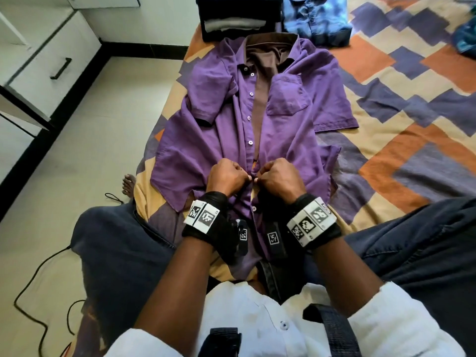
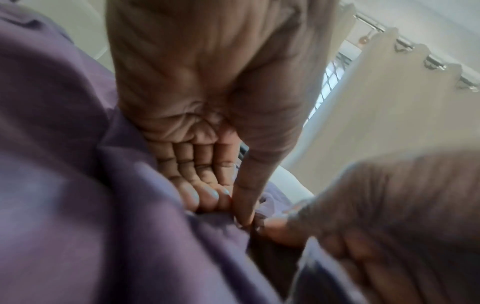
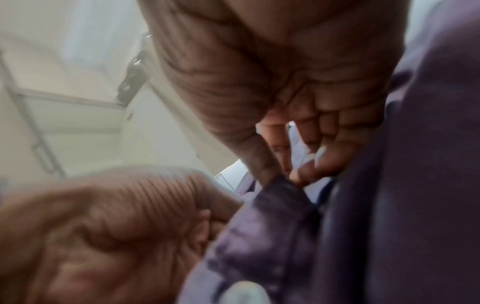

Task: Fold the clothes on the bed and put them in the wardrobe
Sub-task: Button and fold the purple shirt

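Folding has barely begun on the purple shirt (image 1: 280, 130), which lies open and face up near the bed's (image 1: 401, 140) left edge. The left hand (image 1: 226, 176) and right hand (image 1: 278, 176) each pinch a front edge, apparently buttoning it. Folded clothes (image 1: 238, 20) wait at the far edge; nothing seems put away.

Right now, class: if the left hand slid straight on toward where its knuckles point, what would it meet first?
The left hand points at the right hand; their fingertips nearly touch over the purple shirt placket, so probably that hand.
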The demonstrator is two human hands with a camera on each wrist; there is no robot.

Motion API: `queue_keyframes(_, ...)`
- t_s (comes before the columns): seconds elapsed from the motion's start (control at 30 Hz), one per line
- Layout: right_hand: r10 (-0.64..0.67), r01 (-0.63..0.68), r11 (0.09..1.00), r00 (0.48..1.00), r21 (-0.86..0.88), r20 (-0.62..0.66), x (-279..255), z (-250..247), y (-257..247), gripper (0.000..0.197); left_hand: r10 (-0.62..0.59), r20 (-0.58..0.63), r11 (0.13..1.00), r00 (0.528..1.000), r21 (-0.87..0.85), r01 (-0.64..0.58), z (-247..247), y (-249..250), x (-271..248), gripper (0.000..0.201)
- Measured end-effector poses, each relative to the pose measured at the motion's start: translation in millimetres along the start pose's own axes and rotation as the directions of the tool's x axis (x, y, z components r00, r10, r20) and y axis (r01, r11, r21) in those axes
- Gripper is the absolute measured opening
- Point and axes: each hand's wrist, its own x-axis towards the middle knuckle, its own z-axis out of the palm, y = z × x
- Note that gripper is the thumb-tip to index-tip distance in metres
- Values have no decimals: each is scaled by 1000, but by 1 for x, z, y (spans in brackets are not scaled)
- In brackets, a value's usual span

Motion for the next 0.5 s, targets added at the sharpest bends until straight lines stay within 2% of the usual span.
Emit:
queue_keyframes(0.03,38,-43,989,999,141,37,-1,-1,2,10,-19,16,996,1000,-83,20,-1,-1,-1,23)
queue_keyframes(0.1,88,-135,912,987,388,136,-2,-2,4,26,-46,43,971,998,-231,54,-4,1,-6,16)
queue_keyframes(0.2,40,-223,732,957,644,286,-5,-6,-1,32,-45,24,922,999,-383,51,-7,4,-17,7)
queue_keyframes(0.27,10,-250,650,947,717,321,-4,-6,-3,30,-32,11,907,999,-419,34,-8,3,-21,8)
queue_keyframes(0.37,-7,-230,640,952,733,305,-3,0,0,22,-29,2,899,1000,-437,27,-11,2,-23,16)
queue_keyframes(0.5,21,-221,629,963,745,268,-4,7,2,25,-22,-14,891,1000,-455,13,-7,4,-26,22)
